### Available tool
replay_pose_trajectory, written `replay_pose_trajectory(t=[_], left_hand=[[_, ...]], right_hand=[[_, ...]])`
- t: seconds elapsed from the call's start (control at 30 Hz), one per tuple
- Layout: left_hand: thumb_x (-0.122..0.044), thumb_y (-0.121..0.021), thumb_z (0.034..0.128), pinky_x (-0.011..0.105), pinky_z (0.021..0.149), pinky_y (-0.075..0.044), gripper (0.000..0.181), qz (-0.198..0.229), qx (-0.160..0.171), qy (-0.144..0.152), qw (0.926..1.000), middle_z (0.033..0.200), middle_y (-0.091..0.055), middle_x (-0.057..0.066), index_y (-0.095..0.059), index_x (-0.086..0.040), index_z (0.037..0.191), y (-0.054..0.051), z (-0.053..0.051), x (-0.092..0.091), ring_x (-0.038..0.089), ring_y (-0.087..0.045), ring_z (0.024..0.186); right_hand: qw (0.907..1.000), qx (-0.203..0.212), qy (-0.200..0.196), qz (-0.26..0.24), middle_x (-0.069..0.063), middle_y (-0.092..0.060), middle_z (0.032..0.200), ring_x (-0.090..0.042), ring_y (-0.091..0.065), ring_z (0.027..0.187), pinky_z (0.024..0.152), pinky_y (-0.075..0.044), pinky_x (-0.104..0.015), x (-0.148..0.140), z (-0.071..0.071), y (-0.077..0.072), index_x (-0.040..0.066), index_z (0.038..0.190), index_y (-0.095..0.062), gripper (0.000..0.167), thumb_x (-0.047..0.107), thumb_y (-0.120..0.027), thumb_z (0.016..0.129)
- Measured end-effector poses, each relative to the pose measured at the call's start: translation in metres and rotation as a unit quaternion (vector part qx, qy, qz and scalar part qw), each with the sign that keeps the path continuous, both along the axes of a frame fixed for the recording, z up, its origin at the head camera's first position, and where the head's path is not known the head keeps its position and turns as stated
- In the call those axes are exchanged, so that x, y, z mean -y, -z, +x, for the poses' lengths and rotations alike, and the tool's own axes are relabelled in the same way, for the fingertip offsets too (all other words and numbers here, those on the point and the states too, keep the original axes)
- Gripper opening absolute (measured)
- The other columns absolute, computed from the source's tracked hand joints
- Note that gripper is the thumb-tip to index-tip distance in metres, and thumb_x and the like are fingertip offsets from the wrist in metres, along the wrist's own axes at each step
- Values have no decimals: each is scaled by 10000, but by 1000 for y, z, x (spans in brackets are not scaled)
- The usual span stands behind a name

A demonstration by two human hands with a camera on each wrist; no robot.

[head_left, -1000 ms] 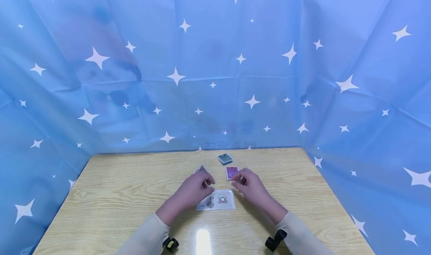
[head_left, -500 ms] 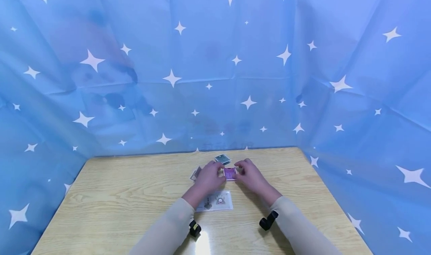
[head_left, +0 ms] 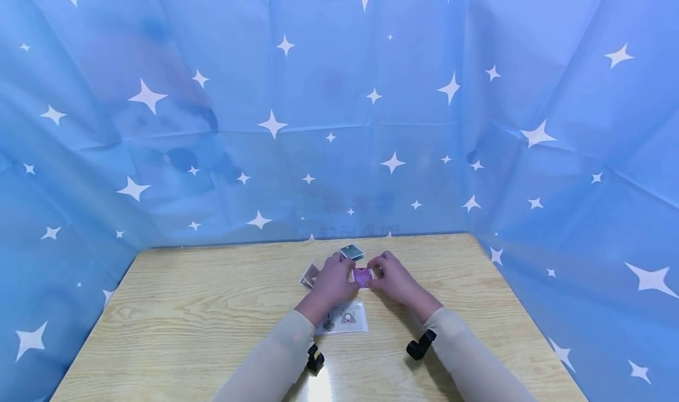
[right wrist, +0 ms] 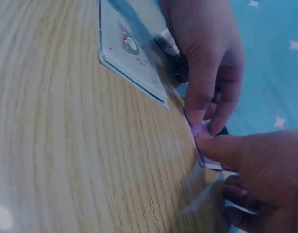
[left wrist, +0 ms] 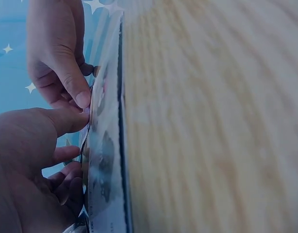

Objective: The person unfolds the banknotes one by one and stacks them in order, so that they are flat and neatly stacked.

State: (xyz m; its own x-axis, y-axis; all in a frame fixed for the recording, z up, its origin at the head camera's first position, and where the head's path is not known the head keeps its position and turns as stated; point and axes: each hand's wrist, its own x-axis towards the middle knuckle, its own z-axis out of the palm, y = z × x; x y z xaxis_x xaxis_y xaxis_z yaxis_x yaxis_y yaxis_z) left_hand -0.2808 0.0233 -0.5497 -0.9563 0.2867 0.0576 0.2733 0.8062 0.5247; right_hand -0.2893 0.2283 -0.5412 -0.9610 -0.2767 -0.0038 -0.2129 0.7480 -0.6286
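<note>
On the wooden table lies a small purple card point(head_left: 363, 277) between my two hands. My left hand point(head_left: 333, 279) pinches its left side, and the right hand point(head_left: 392, 281) pinches its right side. Both thumbs sit on the near edge of the purple card point(right wrist: 198, 129) in the right wrist view; the fingers hide its far side. Closer to me lies a white printed sheet point(head_left: 350, 318) with a small cartoon figure. It looks layered in the right wrist view, and my left forearm partly covers its left end in the head view.
Behind the hands lies a small stack of teal cards point(head_left: 352, 251). A greyish printed card point(head_left: 309, 274) lies left of my left hand, partly covered by it. The wooden table point(head_left: 212, 319) ends at a blue curtain point(head_left: 339, 107) with white stars.
Both hands have moved in to the purple card, the left going right and forward from beside the greyish card. Since half a second ago the purple card has shifted slightly toward me.
</note>
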Motion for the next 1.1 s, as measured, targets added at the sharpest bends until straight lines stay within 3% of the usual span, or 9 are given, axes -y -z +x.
replay_pose_trajectory(t=[0.17,0.4,0.67,0.87,1.1], left_hand=[[-333,-890,933,438,963,-577,493,61,-60,24,10000,1274,-627,98,-745,-126,1356,4,-1,-1,260,-597,1142],[-252,-900,932,442,979,-584,479,350,108,10,9993,1255,-676,82,-731,-126,1362,0,0,0,255,-640,1138],[-132,-832,972,443,886,-543,348,1085,158,-34,9940,980,-669,-45,-753,-135,1311,1,-2,4,129,-618,862],[-40,-788,993,332,824,-605,291,2236,217,-12,9744,1033,-708,-23,-760,-128,1269,1,0,8,111,-667,902],[6,-731,978,275,668,-554,348,3265,610,-18,9432,1046,-705,38,-788,-196,1255,-9,7,17,133,-639,843]], right_hand=[[9993,85,-69,-367,-73,-601,1085,-209,-581,961,856,-545,-406,-1,-1,1,52,1209,-693,375,89,-918,911],[9965,65,69,-830,-32,-650,976,-188,-605,900,784,-544,-346,-1,5,3,94,1155,-669,309,11,-865,931],[9861,-134,396,-1611,-55,-695,958,-187,-636,853,717,-554,-281,1,7,6,72,1127,-723,217,-68,-772,970],[9726,39,486,-2273,-91,-715,961,-190,-648,813,644,-550,-249,2,10,2,23,1172,-727,233,-59,-788,962],[9592,75,343,-2804,-138,-744,1025,-193,-693,883,754,-595,-241,5,15,-7,-31,1200,-717,265,-64,-798,950]])
